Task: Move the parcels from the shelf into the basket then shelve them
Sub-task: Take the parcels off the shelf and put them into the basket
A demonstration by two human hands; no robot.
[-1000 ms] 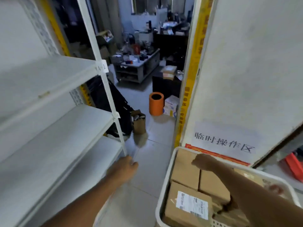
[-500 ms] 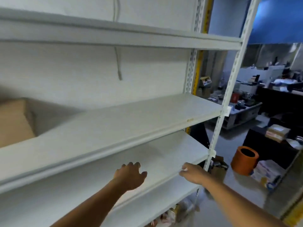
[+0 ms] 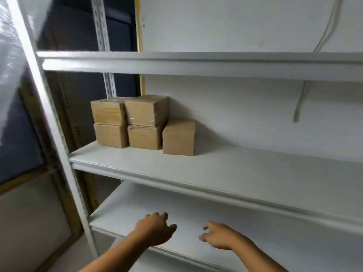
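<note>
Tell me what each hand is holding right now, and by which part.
Nothing is held. The left hand and right hand hover over the lower shelf, fingers loosely curled, well below the parcels.

Dim, even indoor light, cool in tone. The cardboard parcels [image 3: 143, 124] cast soft shadows rightward on the white shelf [image 3: 255, 169]. Motion blur smears the left edge; a pale glare streak [image 3: 9, 55] crosses it. Wide-angle distortion bows the upright post [image 3: 49, 114].
</note>
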